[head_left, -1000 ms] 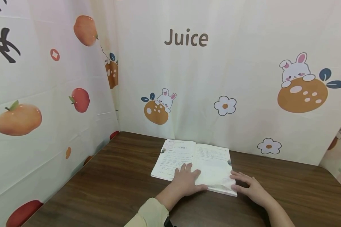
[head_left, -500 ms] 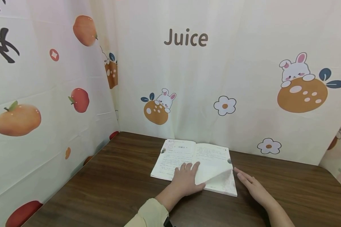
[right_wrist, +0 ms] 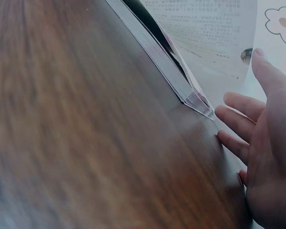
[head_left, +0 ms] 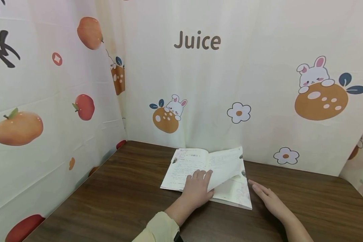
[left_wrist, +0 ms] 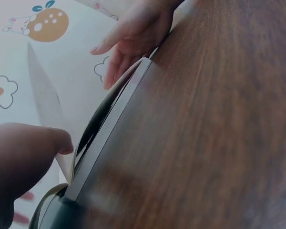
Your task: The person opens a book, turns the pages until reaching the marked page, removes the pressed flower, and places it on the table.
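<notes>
An open book [head_left: 174, 179] with printed pages lies on the wooden table. My left hand [head_left: 196, 190] rests across its lower middle, fingers spread over the left page and the fold, thumb by the lower edge. One right-hand page [head_left: 225, 170] stands lifted and curved. In the left wrist view the thumb [left_wrist: 33, 150] is against or close to this page [left_wrist: 45, 90]; contact is hard to tell. Beside the book's right edge my right hand [head_left: 270, 201] holds nothing, its fingers extended. The right wrist view shows its fingertips near the corner of the book [right_wrist: 157, 57].
Dark brown wooden tabletop [head_left: 109, 195] surrounds the book. A pale curtain [head_left: 208, 101] printed with rabbits, fruit and the word Juice hangs behind the table. Another printed curtain [head_left: 54, 134] runs along the left side.
The right-hand page has risen from its lower corner and curls up and away. My right hand has drawn back slightly from the book's edge. The left thumb has moved in toward the fingers.
</notes>
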A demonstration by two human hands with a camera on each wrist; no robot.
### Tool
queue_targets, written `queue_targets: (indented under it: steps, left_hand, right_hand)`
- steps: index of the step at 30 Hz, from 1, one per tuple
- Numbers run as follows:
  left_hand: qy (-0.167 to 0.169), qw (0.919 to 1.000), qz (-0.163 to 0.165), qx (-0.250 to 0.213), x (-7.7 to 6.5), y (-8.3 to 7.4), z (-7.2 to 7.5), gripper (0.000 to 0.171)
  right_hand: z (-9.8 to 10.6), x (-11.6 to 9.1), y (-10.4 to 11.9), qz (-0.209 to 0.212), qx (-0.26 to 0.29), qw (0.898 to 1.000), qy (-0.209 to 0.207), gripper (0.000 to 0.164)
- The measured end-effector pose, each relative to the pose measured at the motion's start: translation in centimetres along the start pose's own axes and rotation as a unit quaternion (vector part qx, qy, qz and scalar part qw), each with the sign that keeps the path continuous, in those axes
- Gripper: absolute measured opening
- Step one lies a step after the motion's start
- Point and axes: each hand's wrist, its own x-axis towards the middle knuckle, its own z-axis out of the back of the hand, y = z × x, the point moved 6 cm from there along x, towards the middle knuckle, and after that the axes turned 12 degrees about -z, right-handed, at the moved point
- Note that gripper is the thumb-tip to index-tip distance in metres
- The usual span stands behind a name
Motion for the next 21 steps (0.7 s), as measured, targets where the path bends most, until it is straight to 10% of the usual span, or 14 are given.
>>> queue_targets:
  steps: [14, 21]
  left_hand:
    - [-0.229, 0.9624, -0.110, 0.097, -0.5, -0.9, 4.6, 0.094]
    - [-0.100, 0.9785, -0.099, 0.151, 0.2, -1.2, 4.1, 0.074]
  right_hand:
    - [-0.2, 0.0, -0.2, -0.031, 0.000, 0.999, 0.017, 0.066]
    - [-0.2, 0.0, -0.2, -0.020, 0.001, 1.000, 0.013, 0.064]
